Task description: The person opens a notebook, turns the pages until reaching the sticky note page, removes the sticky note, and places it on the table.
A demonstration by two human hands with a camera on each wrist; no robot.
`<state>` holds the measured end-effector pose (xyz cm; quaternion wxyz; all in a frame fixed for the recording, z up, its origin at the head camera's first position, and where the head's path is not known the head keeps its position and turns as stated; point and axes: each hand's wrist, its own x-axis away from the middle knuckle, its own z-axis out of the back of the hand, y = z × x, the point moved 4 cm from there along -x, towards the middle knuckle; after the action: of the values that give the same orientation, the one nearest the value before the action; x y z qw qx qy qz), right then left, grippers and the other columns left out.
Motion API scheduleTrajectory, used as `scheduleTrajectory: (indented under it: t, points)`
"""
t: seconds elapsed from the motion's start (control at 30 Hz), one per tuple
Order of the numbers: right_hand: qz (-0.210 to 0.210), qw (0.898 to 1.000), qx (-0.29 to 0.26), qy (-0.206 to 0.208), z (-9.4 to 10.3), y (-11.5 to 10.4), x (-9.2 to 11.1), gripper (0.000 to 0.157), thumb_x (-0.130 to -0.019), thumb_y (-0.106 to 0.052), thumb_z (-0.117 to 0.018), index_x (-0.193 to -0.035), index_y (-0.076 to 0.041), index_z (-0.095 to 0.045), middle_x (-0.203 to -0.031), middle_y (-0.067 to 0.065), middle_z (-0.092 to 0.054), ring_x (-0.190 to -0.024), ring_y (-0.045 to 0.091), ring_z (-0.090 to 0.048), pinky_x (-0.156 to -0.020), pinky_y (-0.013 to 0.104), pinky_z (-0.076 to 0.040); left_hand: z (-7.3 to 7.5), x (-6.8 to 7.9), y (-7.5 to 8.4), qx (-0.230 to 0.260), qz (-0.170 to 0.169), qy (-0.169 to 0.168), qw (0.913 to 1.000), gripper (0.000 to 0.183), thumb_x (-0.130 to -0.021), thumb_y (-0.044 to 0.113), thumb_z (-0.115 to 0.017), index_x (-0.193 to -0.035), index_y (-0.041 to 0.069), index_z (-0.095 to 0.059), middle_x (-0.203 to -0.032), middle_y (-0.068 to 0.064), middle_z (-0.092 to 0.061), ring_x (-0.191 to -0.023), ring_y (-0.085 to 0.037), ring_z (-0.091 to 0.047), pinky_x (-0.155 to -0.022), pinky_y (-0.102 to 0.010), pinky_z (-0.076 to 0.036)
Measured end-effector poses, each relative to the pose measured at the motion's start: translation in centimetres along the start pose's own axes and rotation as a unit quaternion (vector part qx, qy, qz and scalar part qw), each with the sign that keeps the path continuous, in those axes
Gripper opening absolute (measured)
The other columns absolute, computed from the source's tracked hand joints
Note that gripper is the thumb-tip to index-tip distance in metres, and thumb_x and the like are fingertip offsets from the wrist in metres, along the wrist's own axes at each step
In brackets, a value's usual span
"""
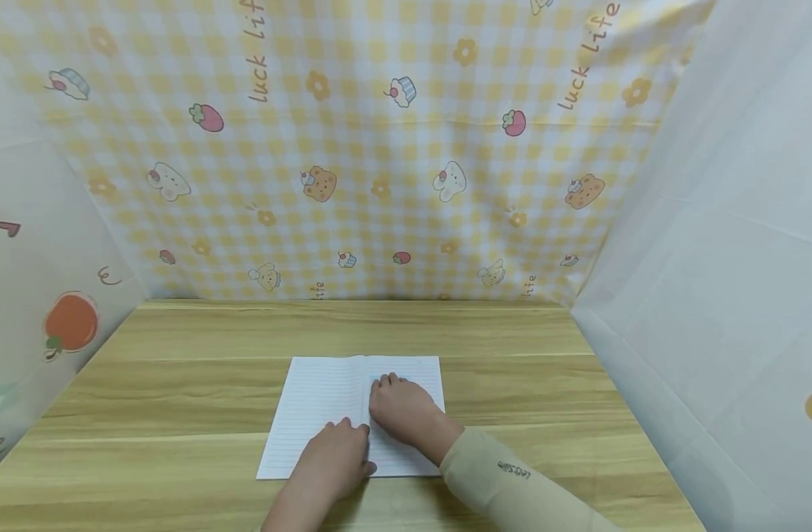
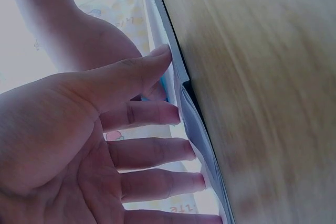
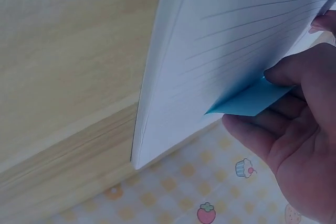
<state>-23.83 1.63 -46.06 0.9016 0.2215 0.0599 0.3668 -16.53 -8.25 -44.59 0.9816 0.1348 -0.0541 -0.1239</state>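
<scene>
An open notebook with lined white pages lies flat on the table. My left hand rests over its lower middle, near the fold. In the left wrist view, that hand's fingers are nearly straight and spread, with their tips right at the paper. My right hand is over the right page. The right wrist view shows it pinching a small blue sticky note between thumb and fingers; one edge of the note meets the page while the rest stands up from it. From the head view the hand mostly hides the note.
The wood-grain table extends around the notebook on all sides. A yellow checked curtain hangs behind the table's back edge. White sheets close off the left and right sides.
</scene>
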Motion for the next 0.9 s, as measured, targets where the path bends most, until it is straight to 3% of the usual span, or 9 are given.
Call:
scheduleTrajectory:
  t: [0.2,0.3,0.43,0.5,0.6,0.67,0.73,0.83,0.9]
  points:
    - [-0.014,0.998,-0.051,-0.044,-0.1,0.4,-0.3,0.036,-0.111,-0.015,-0.051,-0.143,-0.002,-0.065,-0.139,0.013,-0.072,-0.132,0.021,-0.070,-0.104,0.032,-0.062,0.0,-0.1,-0.1,0.004,0.001,-0.004,1.0000,0.051,-0.082,0.028,-0.091,-0.117,-0.004,-0.073,-0.121,-0.034,-0.072,-0.116,-0.058,-0.068,-0.101,-0.066,-0.056]
    - [-0.028,0.993,-0.103,-0.052,-0.2,0.9,-0.4,0.034,-0.110,-0.014,-0.053,-0.139,-0.002,-0.065,-0.133,0.011,-0.075,-0.125,0.020,-0.073,-0.102,0.032,-0.063,0.0,-0.1,0.0,0.005,0.004,-0.006,1.0000,0.052,-0.082,0.028,-0.091,-0.119,-0.004,-0.073,-0.123,-0.035,-0.072,-0.117,-0.058,-0.068,-0.102,-0.066,-0.056]
    - [-0.056,0.974,-0.212,-0.052,-0.2,2.3,-0.5,0.027,-0.105,-0.010,-0.056,-0.128,-0.005,-0.070,-0.111,0.010,-0.079,-0.098,0.017,-0.076,-0.084,0.031,-0.064,0.0,-0.1,0.0,0.000,0.005,-0.002,1.0000,0.050,-0.082,0.029,-0.091,-0.117,-0.003,-0.074,-0.121,-0.034,-0.072,-0.115,-0.058,-0.069,-0.100,-0.066,-0.057]
    - [-0.072,0.955,-0.284,-0.040,-0.1,3.2,-0.5,0.023,-0.105,-0.008,-0.055,-0.120,-0.005,-0.072,-0.095,0.009,-0.077,-0.080,0.015,-0.069,-0.071,0.029,-0.060,0.0,-0.1,0.0,-0.003,0.006,-0.001,1.0000,0.050,-0.082,0.029,-0.091,-0.116,-0.003,-0.074,-0.121,-0.034,-0.072,-0.114,-0.058,-0.069,-0.099,-0.066,-0.058]
    - [-0.096,0.908,-0.407,-0.012,-0.3,4.8,-0.3,0.021,-0.107,-0.008,-0.052,-0.110,0.000,-0.072,-0.076,0.005,-0.064,-0.064,0.012,-0.053,-0.058,0.025,-0.048,-0.1,-0.1,-0.1,-0.008,0.006,0.000,1.0000,0.048,-0.082,0.030,-0.091,-0.113,-0.002,-0.074,-0.120,-0.034,-0.073,-0.112,-0.058,-0.069,-0.096,-0.066,-0.059]
    - [-0.116,0.864,-0.490,0.006,-0.4,6.0,0.0,0.024,-0.109,-0.008,-0.050,-0.093,0.001,-0.065,-0.068,0.001,-0.051,-0.060,0.011,-0.043,-0.054,0.023,-0.040,-0.1,0.0,-0.1,-0.010,0.006,-0.001,0.9999,0.047,-0.082,0.031,-0.091,-0.111,-0.002,-0.074,-0.119,-0.033,-0.073,-0.111,-0.057,-0.070,-0.094,-0.066,-0.060]
    - [-0.146,0.810,-0.567,0.012,-0.7,7.2,0.4,0.027,-0.110,-0.009,-0.049,-0.086,0.000,-0.057,-0.069,0.000,-0.044,-0.061,0.012,-0.041,-0.055,0.023,-0.036,-0.1,0.0,-0.1,-0.013,0.005,0.000,0.9999,0.045,-0.082,0.031,-0.091,-0.107,-0.001,-0.073,-0.117,-0.033,-0.073,-0.110,-0.057,-0.070,-0.092,-0.066,-0.060]
    - [-0.203,0.732,-0.651,0.021,-1.2,9.1,1.4,0.026,-0.110,-0.013,-0.049,-0.096,0.002,-0.063,-0.081,0.004,-0.057,-0.073,0.015,-0.051,-0.063,0.023,-0.041,-0.1,0.0,-0.1,-0.012,0.007,-0.001,0.9999,0.042,-0.082,0.031,-0.091,-0.103,0.000,-0.072,-0.115,-0.033,-0.073,-0.108,-0.057,-0.071,-0.090,-0.066,-0.061]
    - [-0.237,0.695,-0.678,0.031,-1.3,10.4,2.2,0.030,-0.111,-0.016,-0.049,-0.114,0.005,-0.069,-0.094,0.008,-0.066,-0.083,0.016,-0.056,-0.069,0.023,-0.045,-0.1,0.1,-0.1,-0.009,0.010,-0.005,0.9999,0.043,-0.082,0.031,-0.091,-0.103,-0.001,-0.072,-0.117,-0.034,-0.073,-0.111,-0.058,-0.070,-0.092,-0.066,-0.060]
